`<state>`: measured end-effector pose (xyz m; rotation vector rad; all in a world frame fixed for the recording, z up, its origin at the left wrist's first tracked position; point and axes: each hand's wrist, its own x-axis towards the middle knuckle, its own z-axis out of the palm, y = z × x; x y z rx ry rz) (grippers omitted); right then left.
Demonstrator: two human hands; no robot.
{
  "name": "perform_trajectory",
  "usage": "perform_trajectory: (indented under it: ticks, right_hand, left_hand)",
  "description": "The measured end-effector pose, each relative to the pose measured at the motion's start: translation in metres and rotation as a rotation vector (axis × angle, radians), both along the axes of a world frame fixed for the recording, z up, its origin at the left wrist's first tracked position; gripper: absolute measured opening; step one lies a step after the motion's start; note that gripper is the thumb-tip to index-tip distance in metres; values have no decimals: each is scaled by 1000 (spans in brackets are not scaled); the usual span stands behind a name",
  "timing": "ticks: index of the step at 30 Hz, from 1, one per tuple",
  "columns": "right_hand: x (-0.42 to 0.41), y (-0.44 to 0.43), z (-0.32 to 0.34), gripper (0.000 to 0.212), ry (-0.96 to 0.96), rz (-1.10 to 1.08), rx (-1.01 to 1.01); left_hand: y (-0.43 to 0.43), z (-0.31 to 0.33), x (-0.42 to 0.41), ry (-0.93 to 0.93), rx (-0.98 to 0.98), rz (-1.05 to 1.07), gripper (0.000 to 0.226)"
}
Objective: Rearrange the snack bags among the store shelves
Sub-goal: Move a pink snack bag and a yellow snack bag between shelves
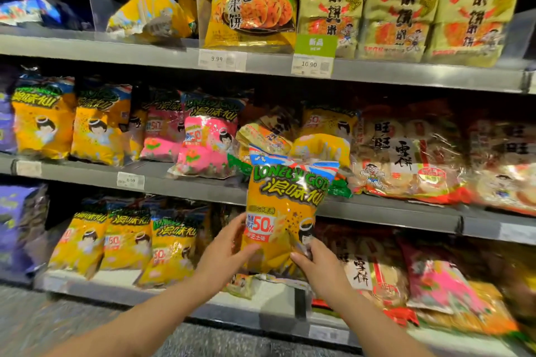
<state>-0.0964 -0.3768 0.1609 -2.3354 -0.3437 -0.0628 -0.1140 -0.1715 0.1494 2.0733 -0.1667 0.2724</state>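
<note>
I hold an orange Lonely God snack bag (285, 206) upright in front of the shelves, its top level with the middle shelf (203, 182). My left hand (224, 252) grips its lower left edge, thumb on the front. My right hand (317, 265) pinches the lower right corner. Matching orange bags (124, 240) stand on the bottom shelf (261, 295) to the left, and more orange bags (69, 127) stand on the middle shelf's left. Pink bags (203, 139) of the same brand sit just left of the held bag.
Rice cracker packs (406, 159) fill the middle shelf's right side. Yellow cracker bags (403, 6) line the top shelf (406, 74). A tipped yellow bag (150, 11) lies at top left. Purple bags (17, 226) sit far left. Price tags (222, 59) hang on the rails.
</note>
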Motion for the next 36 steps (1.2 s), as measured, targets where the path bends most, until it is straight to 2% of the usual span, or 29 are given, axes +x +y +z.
perform_trajectory:
  ticks: [2,5,7,9,11,12,13,15,16,18,20,24,26,30,33,36]
  right_hand:
    - [-7,-4,-21,36,54,15,-41]
    - [-16,-7,-50,38,153,30,-97]
    - [-19,-7,-65,38,214,37,-90]
    - [-17,-6,-79,36,264,48,-73]
    - [-11,-5,-93,27,292,68,-41]
    - [-7,-4,-99,15,314,75,-28]
    - [-1,-4,-107,11,335,63,-21]
    - [16,-3,-124,31,373,22,-9]
    - [25,-3,-132,29,391,8,12]
    - [44,-1,-148,9,452,-21,18]
    - [64,3,-164,8,466,-51,26]
    - [98,12,-181,22,406,-112,-72]
    - [114,14,-193,36,391,-147,-122]
    - [137,17,-207,46,456,-273,-114]
    - [145,18,-211,60,463,-284,-249]
    - [154,20,-212,71,443,-319,-263]
  left_hand:
    - [-5,-15,-11,77,43,30,84]
    - [-8,-41,-22,211,112,51,126]
    - [-6,-61,-22,269,92,36,138]
    - [-6,-74,-18,319,92,41,132]
    - [-11,-86,-11,346,119,65,105]
    - [-13,-91,-7,362,115,74,94]
    - [-15,-97,0,379,110,74,89]
    - [-19,-109,18,407,131,76,88]
    - [-21,-116,28,415,149,84,88]
    - [-23,-133,49,420,144,103,87]
    - [-25,-149,71,419,141,125,84]
    - [-32,-181,110,457,233,128,80]
    - [-38,-194,126,474,252,131,83]
    - [-52,-212,153,453,228,120,85]
    - [-61,-220,170,464,271,100,84]
    - [-63,-226,176,463,155,123,87]
